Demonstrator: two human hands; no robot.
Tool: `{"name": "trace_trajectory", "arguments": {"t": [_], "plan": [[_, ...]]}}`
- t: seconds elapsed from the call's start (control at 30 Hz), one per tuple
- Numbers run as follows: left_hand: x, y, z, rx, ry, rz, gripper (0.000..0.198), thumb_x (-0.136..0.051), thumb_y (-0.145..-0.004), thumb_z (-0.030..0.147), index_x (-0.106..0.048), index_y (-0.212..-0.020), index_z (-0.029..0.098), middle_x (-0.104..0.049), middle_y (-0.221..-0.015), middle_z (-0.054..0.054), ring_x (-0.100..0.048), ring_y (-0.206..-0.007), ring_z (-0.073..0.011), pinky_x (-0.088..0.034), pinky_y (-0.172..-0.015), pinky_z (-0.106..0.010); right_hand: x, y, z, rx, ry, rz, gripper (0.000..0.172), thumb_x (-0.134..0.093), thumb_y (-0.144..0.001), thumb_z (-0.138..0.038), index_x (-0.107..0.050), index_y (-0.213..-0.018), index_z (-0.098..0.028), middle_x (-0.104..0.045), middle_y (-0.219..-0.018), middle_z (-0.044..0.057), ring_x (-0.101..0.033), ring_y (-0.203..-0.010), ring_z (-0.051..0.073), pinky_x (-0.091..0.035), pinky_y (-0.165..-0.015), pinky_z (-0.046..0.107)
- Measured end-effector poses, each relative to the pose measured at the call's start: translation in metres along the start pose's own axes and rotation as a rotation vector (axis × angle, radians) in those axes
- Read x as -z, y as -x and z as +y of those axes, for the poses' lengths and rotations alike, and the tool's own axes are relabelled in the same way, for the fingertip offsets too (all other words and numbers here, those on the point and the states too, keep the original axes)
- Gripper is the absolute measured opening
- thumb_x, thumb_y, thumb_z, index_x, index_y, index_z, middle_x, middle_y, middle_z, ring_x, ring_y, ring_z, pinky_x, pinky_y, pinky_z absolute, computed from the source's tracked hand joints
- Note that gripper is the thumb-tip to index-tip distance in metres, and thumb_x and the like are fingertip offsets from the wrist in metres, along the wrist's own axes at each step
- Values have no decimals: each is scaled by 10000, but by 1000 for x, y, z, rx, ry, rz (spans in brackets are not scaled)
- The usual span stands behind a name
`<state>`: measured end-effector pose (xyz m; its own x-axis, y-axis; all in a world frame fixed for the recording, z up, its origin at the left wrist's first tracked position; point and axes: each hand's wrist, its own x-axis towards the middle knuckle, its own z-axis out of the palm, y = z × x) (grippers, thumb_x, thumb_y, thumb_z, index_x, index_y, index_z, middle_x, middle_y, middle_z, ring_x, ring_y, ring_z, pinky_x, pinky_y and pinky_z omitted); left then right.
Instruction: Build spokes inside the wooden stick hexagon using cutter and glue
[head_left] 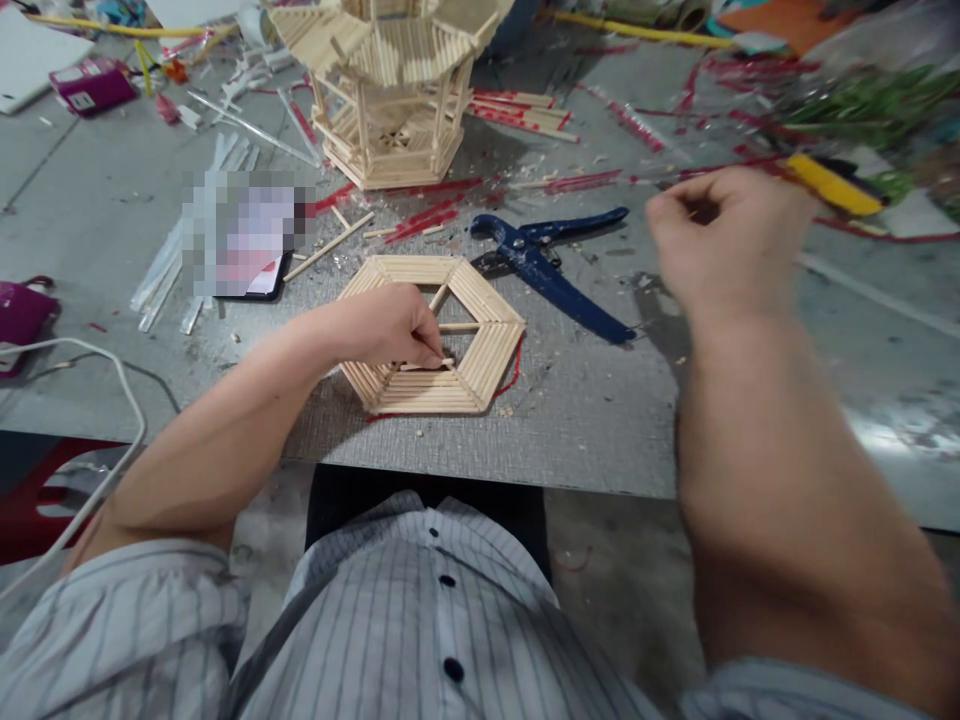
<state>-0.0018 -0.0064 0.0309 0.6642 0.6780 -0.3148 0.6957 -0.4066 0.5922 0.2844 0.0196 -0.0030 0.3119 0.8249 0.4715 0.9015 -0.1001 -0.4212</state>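
Our left hand (pixel 397 325), pinched narrow at the tips, partly hides the left side of the hexagonal stick frame (pixel 489 352) lying on the worktop (pixel 615 410); whether it holds anything, we cannot tell. Our right hand (pixel 731 235), curled near the blue pliers (pixel 541 272), is blurred, its contents uncertain. Beyond, we see a stick pavilion (pixel 397 55), its top cut off.

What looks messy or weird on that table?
Red plastic strips and tiny pale bits lie scattered over the gray table, so it looks messy. A thin red strand peeks out along the hexagonal stick frame's edge.
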Motion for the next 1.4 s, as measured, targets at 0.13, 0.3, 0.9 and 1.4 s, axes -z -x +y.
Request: {"name": "trace_trajectory", "arguments": {"t": [0.13, 0.3, 0.9, 1.4], "plan": [[4, 2, 6, 22, -83, -59, 189, -647, -762, 232, -790, -868, 170, -760, -797, 0, -623, -713, -94, -400, -687, -192, -8, 0, 4, 123, -14, 41, 145, -608, -786, -213, -728, -830, -144, -714, -755, 42, -640, -675, 155, -515, -730, 338], [4, 3, 7, 24, -133, -90, 191, -627, -776, 229, -789, -853, 165, -761, -820, 1, -618, -717, -87, -397, -698, -193, -4, 3, -4, 95, 13, -22, 114, -621, -795, -186, -717, -830, -136, -717, -778, 50, -651, -695, 160, -523, -732, 348], [3, 2, 6, 17, -174, -108, 198, -617, -763, 233, -790, -840, 180, -755, -800, 17, -622, -722, -91, -390, -672, -188, 2, 5, -11, 88, 6, -40, 93, -636, -790, -186, -723, -812, -160, -728, -769, 33, -671, -711, 164, -530, -721, 341], [3, 0, 5, 29, -184, -105, 177, -627, -735, 242, -771, -820, 186, -735, -775, 29, -614, -707, -91, -395, -682, -196, 5, 6, -17, 22, 18, -82, 135, -653, -810, -186, -738, -896, -126, -737, -839, 73, -677, -772, 167, -528, -758, 334]]}}
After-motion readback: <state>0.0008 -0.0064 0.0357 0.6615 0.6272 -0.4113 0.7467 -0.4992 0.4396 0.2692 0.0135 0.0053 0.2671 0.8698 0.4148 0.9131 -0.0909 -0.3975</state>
